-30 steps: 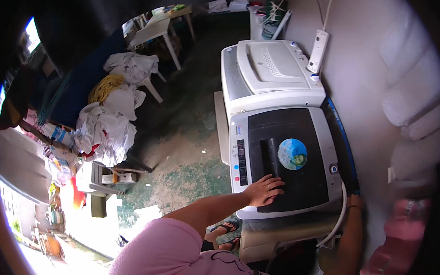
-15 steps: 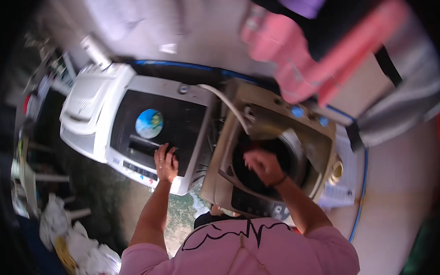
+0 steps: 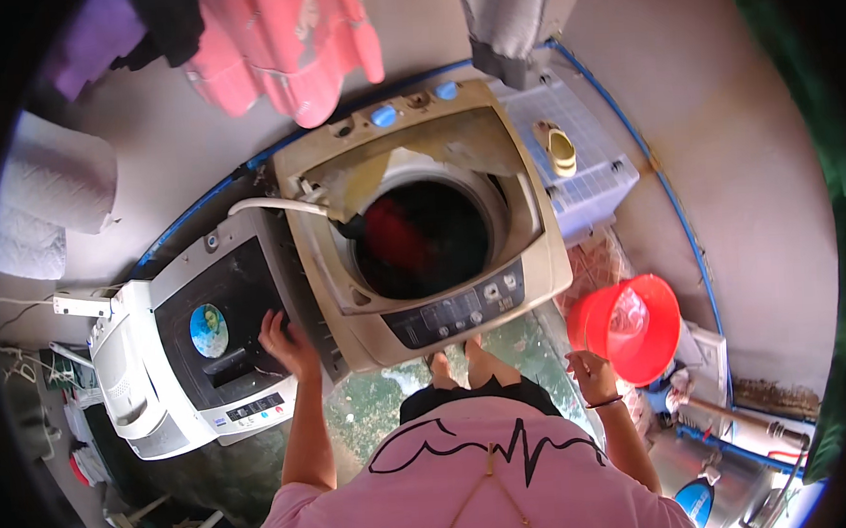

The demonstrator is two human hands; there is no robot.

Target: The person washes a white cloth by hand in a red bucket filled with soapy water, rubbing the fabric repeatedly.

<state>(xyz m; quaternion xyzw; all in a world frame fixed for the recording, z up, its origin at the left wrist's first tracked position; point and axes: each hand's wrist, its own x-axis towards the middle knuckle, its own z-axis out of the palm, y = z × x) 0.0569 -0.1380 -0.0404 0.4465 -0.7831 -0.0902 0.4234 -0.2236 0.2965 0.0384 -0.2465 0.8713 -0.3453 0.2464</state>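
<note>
Right hand [image 3: 590, 375]: withdrawn from open washing machine [image 3: 422, 231] drum, fingers apparently loose, empty. Left hand [image 3: 288, 343]: still flat on closed washer [image 3: 209, 344], gripping nothing.

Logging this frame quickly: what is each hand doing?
Left hand: open, resting on the dark-lidded washing machine.
Right hand: empty, loosely curled, near the red bucket.

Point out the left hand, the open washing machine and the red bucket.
left hand [image 3: 288, 344], head view, back of the hand on the dark lid.
open washing machine [image 3: 453, 312], head view, front control panel.
red bucket [image 3: 655, 343], head view, inner wall.
</note>
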